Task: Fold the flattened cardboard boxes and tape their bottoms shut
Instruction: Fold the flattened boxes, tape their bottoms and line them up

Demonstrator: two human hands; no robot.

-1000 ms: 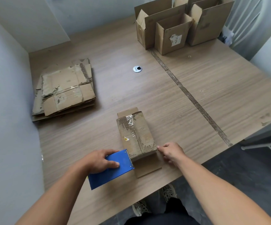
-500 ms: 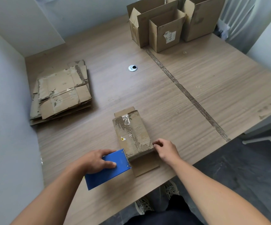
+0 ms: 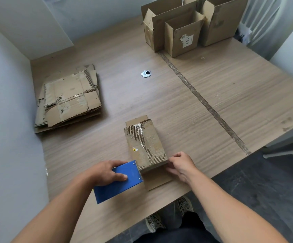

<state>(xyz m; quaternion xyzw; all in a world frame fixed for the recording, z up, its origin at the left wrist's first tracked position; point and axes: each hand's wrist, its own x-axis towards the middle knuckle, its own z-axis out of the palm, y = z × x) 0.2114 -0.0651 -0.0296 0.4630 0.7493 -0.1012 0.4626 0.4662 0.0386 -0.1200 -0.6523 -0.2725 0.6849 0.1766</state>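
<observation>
Stack of flattened boxes (image 3: 68, 99) at far left of the table (image 3: 230, 95), against the wall, edges ragged, old tape on the top sheet

Left hand (image 3: 107, 172) near the front edge: fingers curled over the top of a blue tape dispenser (image 3: 119, 183), thumb laid flat across its blue face. Dispenser's far corner touches the near left corner of the box (image 3: 145, 144)

Box stands mid-table, just ahead of both hands, closed flaps facing up, corrugation stripped bare along the seam, a scrap of clear tape at the far end, a small yellow sticker (image 3: 135, 149) on the left flap. One loose flap lies flat on the table toward the person, another shows behind

Metal grommet (image 3: 146, 73) set in the table beyond the box, well apart from it

Right hand (image 3: 180, 165): fingers bent, tips pinching the box's near right corner, thumb lower on the side wall

Upright open boxes (image 3: 182, 32) clustered at the far right corner, one with a torn white label
</observation>
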